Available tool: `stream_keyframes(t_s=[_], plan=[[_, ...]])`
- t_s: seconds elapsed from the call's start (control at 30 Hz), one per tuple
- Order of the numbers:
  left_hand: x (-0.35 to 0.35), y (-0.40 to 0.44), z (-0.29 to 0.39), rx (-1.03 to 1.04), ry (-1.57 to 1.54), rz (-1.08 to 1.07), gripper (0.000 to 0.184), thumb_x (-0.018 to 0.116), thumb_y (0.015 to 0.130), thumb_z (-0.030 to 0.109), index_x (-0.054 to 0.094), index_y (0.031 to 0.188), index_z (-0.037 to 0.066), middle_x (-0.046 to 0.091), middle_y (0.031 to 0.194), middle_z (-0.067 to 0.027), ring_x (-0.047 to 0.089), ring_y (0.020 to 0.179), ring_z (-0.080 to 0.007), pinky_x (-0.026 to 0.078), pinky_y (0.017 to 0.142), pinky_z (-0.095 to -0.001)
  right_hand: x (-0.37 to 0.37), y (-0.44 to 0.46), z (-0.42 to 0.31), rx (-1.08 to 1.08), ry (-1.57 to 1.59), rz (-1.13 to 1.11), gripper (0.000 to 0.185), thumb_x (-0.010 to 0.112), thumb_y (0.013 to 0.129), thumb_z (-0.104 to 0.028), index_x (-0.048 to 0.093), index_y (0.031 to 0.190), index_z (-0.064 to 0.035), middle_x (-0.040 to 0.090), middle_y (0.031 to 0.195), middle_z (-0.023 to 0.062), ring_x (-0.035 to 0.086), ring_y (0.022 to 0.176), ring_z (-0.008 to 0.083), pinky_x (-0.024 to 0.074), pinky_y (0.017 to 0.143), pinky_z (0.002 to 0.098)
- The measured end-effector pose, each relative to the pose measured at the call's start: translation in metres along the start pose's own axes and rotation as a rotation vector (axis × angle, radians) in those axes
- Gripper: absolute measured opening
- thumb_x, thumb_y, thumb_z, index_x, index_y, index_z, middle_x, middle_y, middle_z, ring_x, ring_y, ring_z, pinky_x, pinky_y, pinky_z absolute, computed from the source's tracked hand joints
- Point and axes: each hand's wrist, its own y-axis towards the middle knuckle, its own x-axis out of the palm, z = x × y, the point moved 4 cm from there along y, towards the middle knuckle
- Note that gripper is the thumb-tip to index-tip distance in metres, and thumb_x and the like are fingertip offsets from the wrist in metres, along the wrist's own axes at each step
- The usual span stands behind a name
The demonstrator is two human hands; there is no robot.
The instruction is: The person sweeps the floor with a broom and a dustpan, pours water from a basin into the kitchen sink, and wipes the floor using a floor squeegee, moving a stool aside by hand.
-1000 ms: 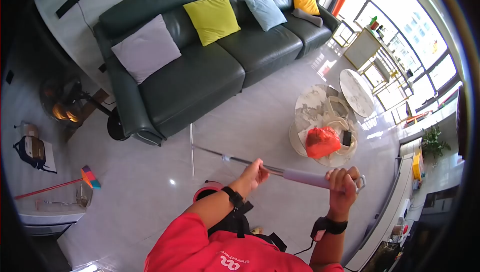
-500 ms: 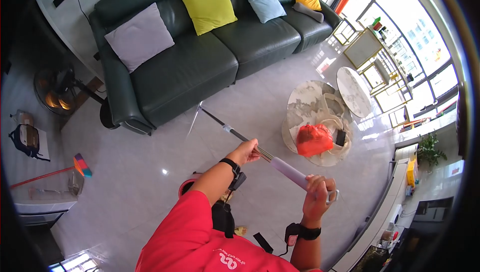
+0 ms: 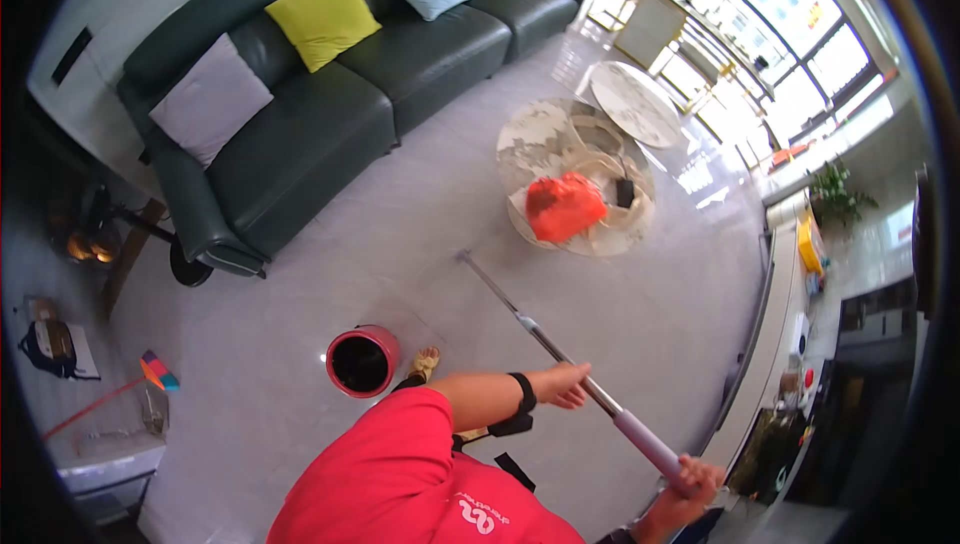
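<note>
A long metal pole [image 3: 545,342] with a pale grey grip sleeve [image 3: 645,444] slants across the floor in front of me. Its far end [image 3: 463,257] is thin and blurred, so I cannot make out what is fitted there. My right hand [image 3: 690,494] is wrapped round the top of the sleeve. Farther down, my left hand [image 3: 560,385] rests loosely round the bare metal shaft, its fingers partly extended. A red bucket [image 3: 363,362] with a dark inside stands on the floor left of my left arm, beside a foot in a yellowish slipper [image 3: 425,364].
A dark green sofa [image 3: 300,159] with cushions lines the back. Right of centre stands a round marbled coffee table [image 3: 525,134] bearing a red plastic bag [image 3: 562,208]. A broom [image 3: 158,372] lies at the left, and a low TV cabinet [image 3: 755,374] runs along the right.
The pole's far end has swung right, away from the sofa. Both hands have moved right and down with it, and my left hand's grip looks looser. The view has shifted, uncovering the bucket.
</note>
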Motion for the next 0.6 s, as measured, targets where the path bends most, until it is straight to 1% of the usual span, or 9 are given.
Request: stream_keyframes(t_s=[0.03,0.1,0.23,0.33,0.37,0.43,0.5,0.57,0.6], plan=[[0.027,-0.001,-0.016,-0.043,0.034,-0.039,0.042,0.04,0.084,0.043,0.056,0.088,0.004,0.059,0.076,-0.0072,0.06,0.069,-0.0149,0.053,0.062,-0.0299,-0.016,-0.012,-0.022,-0.036,-0.032,0.063,0.017,0.047,0.084,-0.013,0.036,0.072,-0.0115,0.036,0.06,-0.0009,0.038,0.057,0.0105,0.0397,0.075,0.0311],[0.079,-0.009,-0.043,-0.117,0.047,-0.096,0.039,0.041,0.084,0.04,0.056,0.087,0.004,0.059,0.077,-0.0072,0.06,0.069,-0.0152,0.052,0.063,-0.03,-0.045,-0.033,-0.07,-0.015,-0.071,0.297,0.02,0.05,0.08,-0.007,0.039,0.064,-0.0103,0.039,0.056,0.0023,0.043,0.056,0.0165,0.0439,0.072,0.0404],[0.144,0.0,-0.093,-0.268,-0.079,-0.179,0.028,0.047,0.083,0.033,0.055,0.084,0.006,0.058,0.078,-0.0066,0.06,0.071,-0.0161,0.052,0.063,-0.03,-0.049,-0.063,-0.12,-0.147,-0.205,0.277,0.023,0.048,0.084,-0.012,0.036,0.064,-0.0113,0.039,0.057,0.0023,0.041,0.056,0.0156,0.0416,0.072,0.0389],[0.152,-0.016,-0.094,-0.258,-0.245,-0.066,0.015,0.053,0.079,0.023,0.052,0.078,0.008,0.056,0.076,-0.0052,0.058,0.072,-0.0164,0.051,0.068,-0.0299,-0.06,-0.069,-0.132,-0.153,-0.072,0.118,0.024,0.047,0.085,-0.014,0.033,0.065,-0.012,0.038,0.057,0.0024,0.039,0.056,0.0151,0.0412,0.073,0.0369],[0.146,-0.029,-0.085,-0.25,-0.281,-0.042,0.014,0.054,0.079,0.022,0.052,0.078,0.008,0.056,0.075,-0.0052,0.058,0.072,-0.0167,0.051,0.07,-0.0301,-0.062,-0.064,-0.127,-0.139,-0.07,-0.036,0.021,0.047,0.086,-0.015,0.034,0.07,-0.0121,0.035,0.06,-0.0017,0.036,0.056,0.0094,0.038,0.069,0.0293],[0.119,-0.034,-0.077,-0.188,-0.292,0.004,0.016,0.053,0.079,0.023,0.051,0.076,0.008,0.055,0.074,-0.0043,0.057,0.072,-0.0158,0.05,0.072,-0.0295,-0.061,-0.055,-0.113,-0.121,0.068,-0.098,0.023,0.047,0.087,-0.014,0.032,0.069,-0.0122,0.033,0.059,-0.0023,0.034,0.056,0.0089,0.0363,0.067,0.0285],[0.064,-0.026,-0.071,-0.07,-0.359,0.094,0.017,0.052,0.08,0.024,0.053,0.077,0.008,0.057,0.074,-0.0041,0.057,0.069,-0.0156,0.049,0.07,-0.0284,-0.05,-0.044,-0.075,-0.089,0.124,-0.014,0.024,0.047,0.086,-0.013,0.031,0.069,-0.012,0.039,0.059,0.0005,0.04,0.057,0.0114,0.0378,0.061,0.0308],[0.005,-0.048,-0.049,0.018,-0.504,0.243,0.016,0.051,0.078,0.022,0.055,0.081,0.007,0.061,0.075,-0.0061,0.058,0.069,-0.0174,0.05,0.07,-0.0298,-0.035,-0.039,-0.016,0.068,0.145,-0.053,0.02,0.048,0.086,-0.014,0.035,0.071,-0.0114,0.046,0.064,0.0024,0.042,0.057,0.0116,0.0411,0.064,0.031],[-0.035,-0.05,-0.045,0.111,-0.557,0.352,0.016,0.05,0.078,0.021,0.053,0.084,0.006,0.061,0.078,-0.0071,0.059,0.07,-0.0182,0.05,0.07,-0.0319,-0.016,-0.042,0.014,0.134,0.044,0.056,0.014,0.048,0.086,-0.012,0.039,0.075,-0.0105,0.05,0.068,0.0042,0.047,0.059,0.0129,0.045,0.07,0.0327]])
